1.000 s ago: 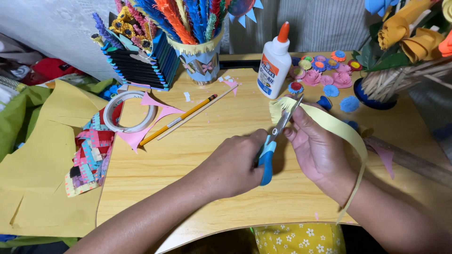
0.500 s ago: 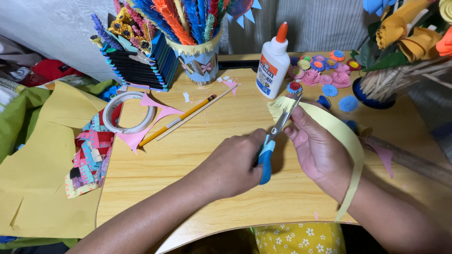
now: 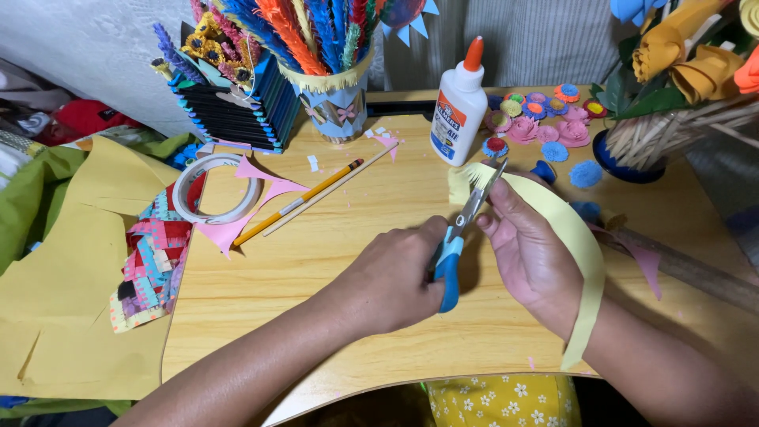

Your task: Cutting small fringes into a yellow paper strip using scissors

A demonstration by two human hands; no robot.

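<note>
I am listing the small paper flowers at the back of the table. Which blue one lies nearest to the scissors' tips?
The plain blue flower just right of the scissors blades, beside the yellow strip. The other blue ones lie farther right or farther back.

— What's your desk (image 3: 332,261) carrying right now?
— Light wood, and it's busy: tape roll (image 3: 215,188) and pink paper scraps (image 3: 241,207) at your left, pencil (image 3: 299,202) beside them, glue bottle (image 3: 459,107) at the back, paper flowers (image 3: 545,126) far right.

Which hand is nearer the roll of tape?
Left. The left hand, holding the blue-handled scissors, lies right of the tape roll; the right hand, holding the yellow paper strip, is farther right.
</note>
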